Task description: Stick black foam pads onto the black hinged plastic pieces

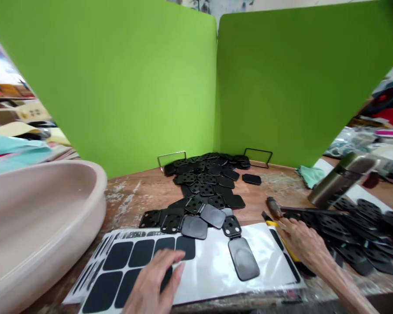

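1. The left hand (pixel 153 283) is reaching in from the bottom edge, which is cutting off its wrist; its lower fingers are hiding behind the thumb side, and its back is covering part of the sheet of black rounded squares (pixel 118 255).
2. The right hand (pixel 303 240) is covering the middle of a yellow-handled tool (pixel 293 253); whether its fingers are gripping that tool or only resting over it, I cannot tell. A worn, brownish tool end (pixel 274 208) is showing just beyond the fingertips, its remainder being hard to trace.
3. The left hand is curving over the sheet, forefinger and thumb pointing right and leaving a narrow gap, with nothing visibly sitting between them.
4. The right forearm is slanting in from the lower right, its hand lying low with the fingers pointing away and leftward.
5. The sheet is lying in front of the person, beside the pale basin (pixel 94 205), which the left edge is cropping.
6. A black hinged plate (pixel 244 258) is lying unfolded between the hands; more black plates (pixel 207 190) are overlapping towards the green panels (pixel 144 87), hiding one another.
7. At right, dark pieces (pixel 360 235) are heaping beside a tilted, blurred metal bottle (pixel 337 181).
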`<act>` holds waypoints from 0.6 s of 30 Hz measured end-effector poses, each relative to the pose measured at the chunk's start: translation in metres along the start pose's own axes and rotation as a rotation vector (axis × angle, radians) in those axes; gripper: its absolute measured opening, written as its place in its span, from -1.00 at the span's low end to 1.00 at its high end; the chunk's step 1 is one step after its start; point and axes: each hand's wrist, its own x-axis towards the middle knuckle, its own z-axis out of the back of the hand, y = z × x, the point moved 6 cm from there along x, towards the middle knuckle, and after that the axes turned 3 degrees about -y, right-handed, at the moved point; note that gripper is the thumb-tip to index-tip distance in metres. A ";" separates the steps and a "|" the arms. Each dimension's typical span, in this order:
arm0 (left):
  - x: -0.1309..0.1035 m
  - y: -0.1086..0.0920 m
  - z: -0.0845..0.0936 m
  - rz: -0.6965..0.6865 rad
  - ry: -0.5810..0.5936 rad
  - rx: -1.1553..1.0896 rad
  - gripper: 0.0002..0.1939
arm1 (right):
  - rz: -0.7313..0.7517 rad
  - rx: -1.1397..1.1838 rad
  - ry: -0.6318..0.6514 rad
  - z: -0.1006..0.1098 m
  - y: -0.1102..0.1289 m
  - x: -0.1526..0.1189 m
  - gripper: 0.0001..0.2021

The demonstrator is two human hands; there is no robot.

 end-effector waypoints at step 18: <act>0.208 0.144 0.015 0.213 -0.317 0.624 -0.61 | 0.711 0.057 0.142 -0.065 0.276 0.143 -0.57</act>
